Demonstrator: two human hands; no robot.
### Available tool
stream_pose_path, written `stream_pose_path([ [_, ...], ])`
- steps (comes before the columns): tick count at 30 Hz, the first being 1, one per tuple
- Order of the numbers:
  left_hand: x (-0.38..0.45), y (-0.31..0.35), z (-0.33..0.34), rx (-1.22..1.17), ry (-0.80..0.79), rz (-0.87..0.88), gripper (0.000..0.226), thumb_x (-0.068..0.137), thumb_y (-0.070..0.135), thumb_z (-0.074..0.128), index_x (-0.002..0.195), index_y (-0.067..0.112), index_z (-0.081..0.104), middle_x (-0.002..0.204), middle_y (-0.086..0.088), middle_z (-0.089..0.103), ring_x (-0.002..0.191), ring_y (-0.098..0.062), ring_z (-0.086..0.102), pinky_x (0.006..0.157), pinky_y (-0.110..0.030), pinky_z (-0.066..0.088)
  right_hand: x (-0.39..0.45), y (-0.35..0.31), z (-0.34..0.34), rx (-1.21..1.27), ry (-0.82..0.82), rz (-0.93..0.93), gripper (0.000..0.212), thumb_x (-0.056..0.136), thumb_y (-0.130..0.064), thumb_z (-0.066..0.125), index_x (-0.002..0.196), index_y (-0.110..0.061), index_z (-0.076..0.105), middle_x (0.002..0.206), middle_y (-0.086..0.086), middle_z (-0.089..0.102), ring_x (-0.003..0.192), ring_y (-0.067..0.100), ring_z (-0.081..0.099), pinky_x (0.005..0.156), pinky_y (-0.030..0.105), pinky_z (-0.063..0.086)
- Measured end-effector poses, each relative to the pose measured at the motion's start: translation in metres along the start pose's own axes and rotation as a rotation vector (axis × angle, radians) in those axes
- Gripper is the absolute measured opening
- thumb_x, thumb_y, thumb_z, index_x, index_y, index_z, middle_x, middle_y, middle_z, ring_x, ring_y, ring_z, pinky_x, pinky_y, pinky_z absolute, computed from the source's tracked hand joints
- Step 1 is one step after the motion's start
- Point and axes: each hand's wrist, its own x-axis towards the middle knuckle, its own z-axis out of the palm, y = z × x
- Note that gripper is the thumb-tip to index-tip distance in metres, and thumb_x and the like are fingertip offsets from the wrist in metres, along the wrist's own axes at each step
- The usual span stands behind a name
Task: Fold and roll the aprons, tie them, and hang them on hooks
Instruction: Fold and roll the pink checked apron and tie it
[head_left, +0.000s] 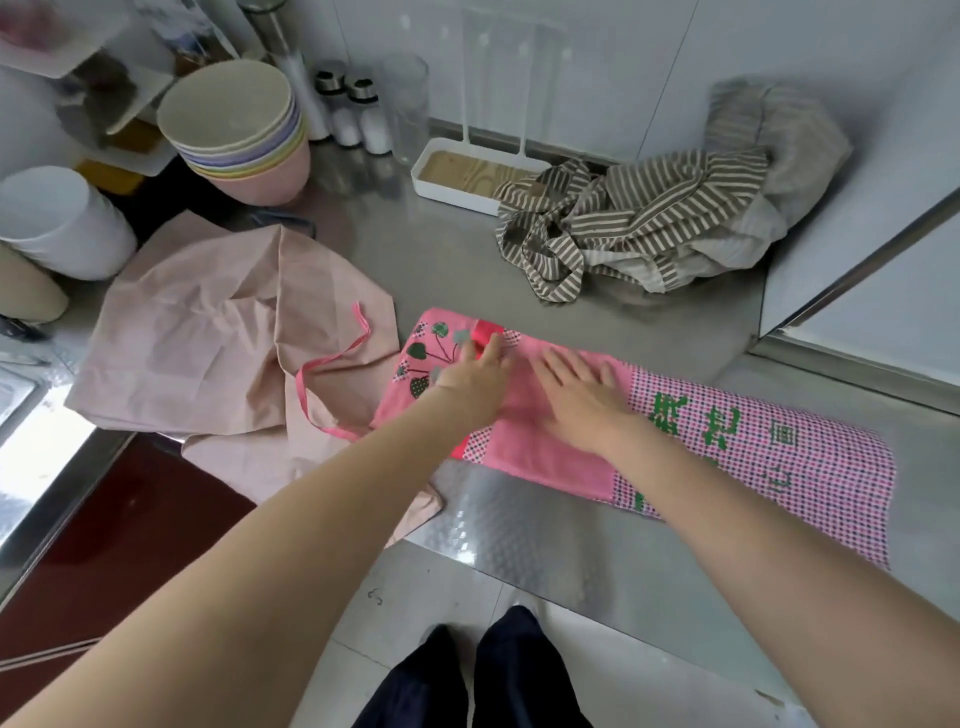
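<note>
pink apron (550, 447) between beige apron (218, 343), striped apron (639, 228).

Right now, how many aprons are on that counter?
3. The bright pink apron lies folded under both hands, the pale pink apron is spread at left, and the striped apron is crumpled in the back corner. More may be hidden beneath it.

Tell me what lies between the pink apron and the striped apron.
Bare steel counter separates the pink apron from the striped apron in the head view; nothing sits there.
</note>
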Motion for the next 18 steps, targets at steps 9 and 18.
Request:
stream_pose_path([
  [9,0.014,0.03,0.002,-0.137,-0.22,-0.201,0.103,0.088,0.03,0.062,0.146,0.014,-0.022,0.15,-0.018,-0.03,0.135,-0.054,-0.016,0.11,-0.062,0.012,-0.008,0.031,0.03,0.091,-0.067,0.178,0.091,0.082,-0.078,0.018,0.144,-0.028,-0.025,0.148,0.006,-0.038,0.137,0.034,-0.031,0.107,0.061,-0.015],
  [18,0.033,0.004,0.004,-0.004,-0.071,-0.133,0.088,0.093,0.03,0.05,0.147,0.021,-0.02,0.152,-0.012,-0.027,0.138,-0.046,-0.018,0.115,-0.057,0.004,-0.015,0.054,0.035,0.165,-0.034,0.324,0.08,0.086,-0.072,0.008,0.142,-0.03,-0.029,0.147,0.007,-0.039,0.138,0.028,-0.031,0.108,0.06,-0.013],
])
